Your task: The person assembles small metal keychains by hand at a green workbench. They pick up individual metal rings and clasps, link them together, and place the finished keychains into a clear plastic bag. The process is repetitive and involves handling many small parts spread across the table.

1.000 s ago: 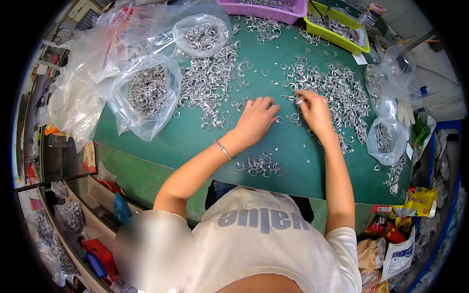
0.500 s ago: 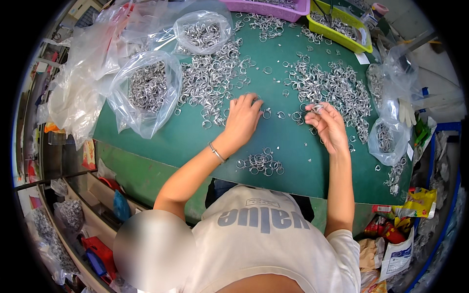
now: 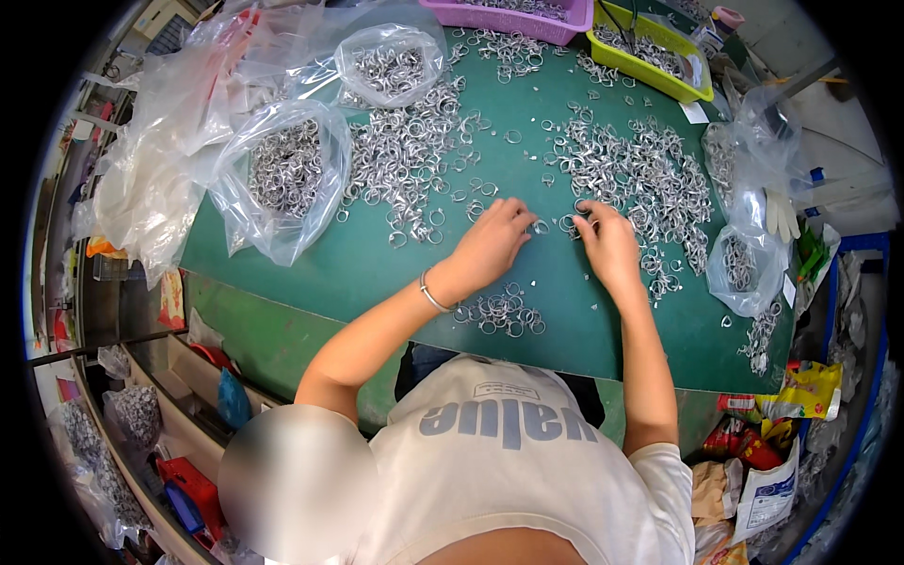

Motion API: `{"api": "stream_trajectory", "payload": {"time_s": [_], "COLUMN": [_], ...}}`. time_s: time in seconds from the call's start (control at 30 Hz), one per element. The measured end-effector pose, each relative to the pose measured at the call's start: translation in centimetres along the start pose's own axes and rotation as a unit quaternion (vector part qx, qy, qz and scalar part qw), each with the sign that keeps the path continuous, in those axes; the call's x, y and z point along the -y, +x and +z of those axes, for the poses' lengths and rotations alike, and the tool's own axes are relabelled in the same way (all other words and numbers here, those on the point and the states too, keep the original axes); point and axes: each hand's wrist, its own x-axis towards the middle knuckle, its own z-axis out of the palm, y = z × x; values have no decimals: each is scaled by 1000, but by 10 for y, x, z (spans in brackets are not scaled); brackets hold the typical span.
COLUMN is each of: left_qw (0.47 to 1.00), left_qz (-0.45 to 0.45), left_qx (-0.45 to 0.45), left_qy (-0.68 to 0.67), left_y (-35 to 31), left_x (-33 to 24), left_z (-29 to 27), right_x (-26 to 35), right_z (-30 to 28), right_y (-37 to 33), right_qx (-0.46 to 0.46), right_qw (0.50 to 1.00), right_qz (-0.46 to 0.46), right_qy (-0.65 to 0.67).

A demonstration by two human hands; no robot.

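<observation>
Loose silver-coloured metal rings cover much of the green tabletop (image 3: 395, 278). My left hand (image 3: 492, 245) has its fingers bent and drawn together, the tips beside a ring (image 3: 540, 226) at the table's middle. Whatever lies under those fingers is hidden. To its right, my right hand (image 3: 610, 249) curls thumb and forefinger around a ring at the near left edge of the large right-hand ring pile (image 3: 640, 169). A small heap of rings (image 3: 504, 313) lies close to me, below my left hand.
Clear plastic bags of rings (image 3: 325, 179) stand on the left by another ring pile (image 3: 405, 141). A purple basket (image 3: 556, 30) and a yellow-green basket (image 3: 650, 77) line the far edge. At the right are a bag of rings (image 3: 753, 292) and a white glove (image 3: 782, 215).
My left hand has moved right, toward the middle. My right hand has turned and shifted slightly left and down; the ring it held raised no longer shows there.
</observation>
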Motion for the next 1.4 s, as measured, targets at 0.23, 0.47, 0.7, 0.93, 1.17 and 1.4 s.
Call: {"api": "stream_trajectory", "payload": {"time_s": [0.23, 0.47, 0.7, 0.93, 1.17, 1.4], "left_qw": [997, 999, 975, 912, 920, 874], "left_qz": [-37, -14, -127, -257, -209, -288], "left_qx": [-3, -6, -24, 15, 135, 83], "left_qy": [-73, 31, -182, -318, -303, -383], "left_y": [-22, -3, -7, -13, -13, 61], "left_x": [-10, -15, -14, -18, -17, 12], "left_z": [-13, 6, -7, -30, -26, -39], "right_x": [20, 28, 20, 42, 22, 5], "right_z": [-6, -18, -23, -14, -21, -2], "right_y": [-14, -22, -33, -51, -50, -53], "right_qx": [113, 272, 122, 231, 97, 39], "right_qw": [991, 959, 992, 966, 975, 950], "right_qz": [-30, -50, -18, -62, 21, 45], "right_qy": [-71, 55, -24, 94, 198, 308]}}
